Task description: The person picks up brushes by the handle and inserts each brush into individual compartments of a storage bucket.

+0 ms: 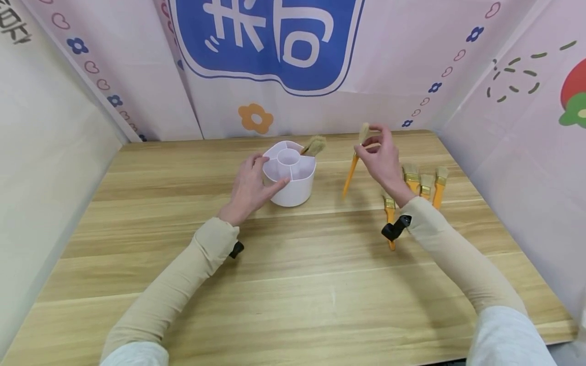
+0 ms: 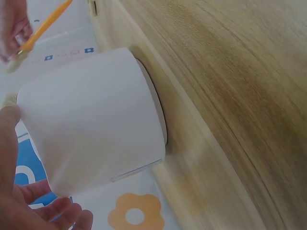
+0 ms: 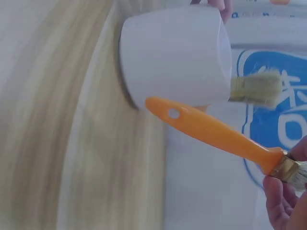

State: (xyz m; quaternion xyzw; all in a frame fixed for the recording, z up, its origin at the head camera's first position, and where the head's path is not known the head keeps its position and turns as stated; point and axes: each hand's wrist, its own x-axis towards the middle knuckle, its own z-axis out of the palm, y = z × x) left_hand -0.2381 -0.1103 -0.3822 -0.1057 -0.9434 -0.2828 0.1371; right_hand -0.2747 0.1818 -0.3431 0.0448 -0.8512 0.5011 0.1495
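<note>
- Far left: a pale wall panel (image 1: 59, 86), printed with hearts and blue flowers, rose beside the wood-grained bench (image 1: 293, 295).
- Left of centre: the left hand (image 1: 249, 188) gripped the rim of a white container, its thumb at the front edge and its fingers spread to the left side.
- Behind it: an orange flower (image 1: 244, 116) was printed low on the back wall, with part of a large blue sign (image 1: 247, 56) above.
- Centre: the white container (image 1: 293, 194) stood upright on the bench, its top divided into compartments around a round central well.
- Container, right rear: pale bristles of at least one stored brush (image 1: 316, 146) projected above the rim, leaning right.
- Right of centre: a held brush (image 1: 351, 175) slanted between the container and the loose brushes, bristles uppermost, orange handle pointing down.
- Adjacent: the right hand (image 1: 382, 157) pinched that brush near its metal band, fingers and thumb drawn narrow.
- Right: a front brush (image 1: 389, 206) lay on the bench, partly hidden by a black wrist device (image 1: 396, 229).
- Farther right: three rear brushes (image 1: 411, 175) lay near one another, bristles away from the person, the right forearm covering parts of them.
</note>
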